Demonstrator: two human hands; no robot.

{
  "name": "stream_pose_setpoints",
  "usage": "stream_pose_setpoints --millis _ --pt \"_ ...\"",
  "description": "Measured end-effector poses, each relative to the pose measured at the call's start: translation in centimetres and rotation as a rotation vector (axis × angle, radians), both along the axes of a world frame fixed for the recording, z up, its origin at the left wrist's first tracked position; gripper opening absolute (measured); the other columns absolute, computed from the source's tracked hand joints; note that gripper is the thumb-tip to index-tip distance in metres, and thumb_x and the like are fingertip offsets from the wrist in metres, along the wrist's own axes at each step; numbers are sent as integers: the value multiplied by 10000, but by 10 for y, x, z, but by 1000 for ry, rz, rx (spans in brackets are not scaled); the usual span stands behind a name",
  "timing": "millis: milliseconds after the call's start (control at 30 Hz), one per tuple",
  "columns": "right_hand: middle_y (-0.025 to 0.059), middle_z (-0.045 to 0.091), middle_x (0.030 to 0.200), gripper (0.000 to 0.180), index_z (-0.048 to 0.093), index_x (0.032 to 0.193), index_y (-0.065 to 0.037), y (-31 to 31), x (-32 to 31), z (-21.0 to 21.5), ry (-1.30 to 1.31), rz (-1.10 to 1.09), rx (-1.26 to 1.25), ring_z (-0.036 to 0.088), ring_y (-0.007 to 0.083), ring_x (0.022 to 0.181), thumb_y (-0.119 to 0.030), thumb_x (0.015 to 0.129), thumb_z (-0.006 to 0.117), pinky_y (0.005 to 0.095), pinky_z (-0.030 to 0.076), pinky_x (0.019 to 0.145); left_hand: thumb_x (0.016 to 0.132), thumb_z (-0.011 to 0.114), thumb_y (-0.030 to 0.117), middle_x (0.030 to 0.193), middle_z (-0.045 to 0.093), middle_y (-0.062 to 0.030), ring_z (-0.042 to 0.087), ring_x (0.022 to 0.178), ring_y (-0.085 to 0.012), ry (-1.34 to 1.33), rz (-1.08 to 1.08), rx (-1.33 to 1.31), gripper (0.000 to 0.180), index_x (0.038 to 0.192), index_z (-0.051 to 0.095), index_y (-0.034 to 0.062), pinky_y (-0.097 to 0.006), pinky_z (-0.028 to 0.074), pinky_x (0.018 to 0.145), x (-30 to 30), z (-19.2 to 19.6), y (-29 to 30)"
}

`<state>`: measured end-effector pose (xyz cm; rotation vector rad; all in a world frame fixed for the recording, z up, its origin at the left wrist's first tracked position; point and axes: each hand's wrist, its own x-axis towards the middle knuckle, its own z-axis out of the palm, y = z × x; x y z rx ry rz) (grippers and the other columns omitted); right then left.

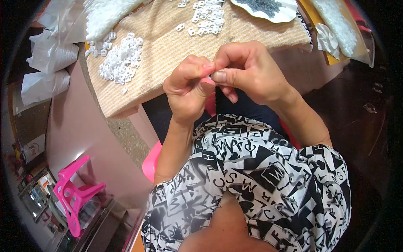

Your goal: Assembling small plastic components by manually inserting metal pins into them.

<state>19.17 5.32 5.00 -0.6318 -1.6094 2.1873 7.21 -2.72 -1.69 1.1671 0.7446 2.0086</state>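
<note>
My left hand [187, 88] and my right hand [254, 73] meet fingertip to fingertip just over the near edge of a striped tan cloth [163, 40]. Both are closed in a pinch. Whatever lies between the fingertips is almost wholly hidden; only a tiny pale speck shows there. Left of my hands, a pile of small white plastic pieces with holes [121, 63] is heaped on the cloth. A second group of similar white pieces [209, 17] lies beyond my hands. At the far right of the cloth is a white wavy-rimmed plate [289, 11] with many small dark grey pieces [260, 6].
Clear bags of white pieces lie at the far left [107, 17] and far right [336, 25], the right one beside crumpled white paper [327, 40]. Stacked white cups in plastic [46, 86] are at the left. A pink stool [75, 193] stands lower left.
</note>
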Motion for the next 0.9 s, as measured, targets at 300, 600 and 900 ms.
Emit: stream_pose_setpoints --millis 300,600,900 --pt "49 562 657 115 572 794 29 10 -4 1 43 -45 -185 530 77 541 -82 787 600 189 457 467 814 582 268 917 562 -96 545 868 -170 -319 -171 -153 422 1088 519 -46 -276 461 730 -1 14 1" --pt "41 556 655 122 573 826 32 12 -9 6 23 -134 -132 509 82 546 -77 777 604 202 417 460 868 510 238 818 525 -79 483 717 -150 -423 -125 -305 377 1091 502 -65 -254 396 623 -15 6 2" --pt "27 532 662 155 562 860 10 106 -35 53 198 -306 303 495 81 560 -109 774 613 201 394 500 821 580 81 733 527 -34 502 643 -106 -300 -6 -433 247 1033 543 -38 -217 424 589 -15 -5 1"
